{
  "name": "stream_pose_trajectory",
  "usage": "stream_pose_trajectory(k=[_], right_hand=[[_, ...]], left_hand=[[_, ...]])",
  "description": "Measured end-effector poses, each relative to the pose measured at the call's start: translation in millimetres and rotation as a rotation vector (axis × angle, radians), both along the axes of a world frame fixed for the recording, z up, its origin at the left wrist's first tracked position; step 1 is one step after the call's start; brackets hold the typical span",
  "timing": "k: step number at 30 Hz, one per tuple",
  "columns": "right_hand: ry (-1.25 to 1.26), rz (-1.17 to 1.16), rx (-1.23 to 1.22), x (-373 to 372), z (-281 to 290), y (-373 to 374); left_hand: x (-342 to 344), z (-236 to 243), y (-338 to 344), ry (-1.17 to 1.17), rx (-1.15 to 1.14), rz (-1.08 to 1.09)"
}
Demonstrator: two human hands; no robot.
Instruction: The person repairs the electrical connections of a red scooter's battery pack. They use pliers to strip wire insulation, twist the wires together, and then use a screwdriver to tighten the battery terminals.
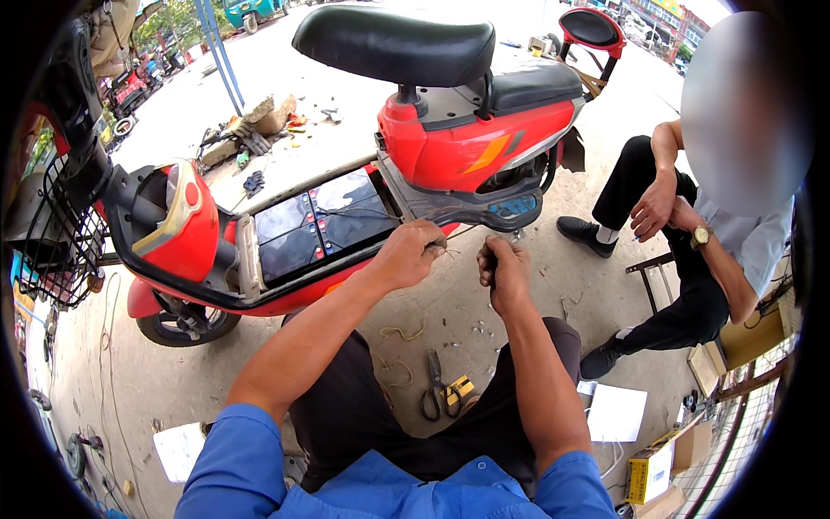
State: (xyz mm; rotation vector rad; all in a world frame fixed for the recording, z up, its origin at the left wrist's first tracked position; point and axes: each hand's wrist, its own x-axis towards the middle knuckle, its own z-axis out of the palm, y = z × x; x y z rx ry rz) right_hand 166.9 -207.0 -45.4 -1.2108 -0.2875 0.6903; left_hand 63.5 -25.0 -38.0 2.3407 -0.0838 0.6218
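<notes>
Both of my hands are raised in front of the red electric scooter (484,143), beside its open footboard. The fingers of my left hand (411,254) are pinched on a thin wire (451,252), whose fine ends stick out toward the right. A short gap away, my right hand (505,270) is closed with the thumb up; a dark bit shows at its fingers, too small to name. Left of my hands, black batteries (290,240) with red and blue terminals lie in the footboard compartment, with dark cables across them.
On the ground between my legs lie black-handled scissors (437,389), a yellow card (458,389), cord pieces (405,332) and small metal bits. At right a person (726,251) sits close by. A yellow box (648,476) and white paper (616,413) lie lower right.
</notes>
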Motion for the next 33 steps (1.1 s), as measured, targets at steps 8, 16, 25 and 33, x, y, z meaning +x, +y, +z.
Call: stream_pose_trajectory(k=[8, 16, 25, 33], right_hand=[[-1.304, -0.156, -0.29, -15, 0, 6], [-1.321, -0.133, -0.373, -15, -5, 9], [-0.482, 0.059, -0.427, -7, 0, 8], [-1.313, 0.174, -0.579, -52, 78, -11]], left_hand=[[2, -4, 0, -0.011, 0.062, -0.036], [-1, -4, 2, 0.003, 0.066, -0.046], [0, -1, 1, 0.007, 0.082, -0.019], [0, 5, 5, 0.024, 0.029, 0.033]])
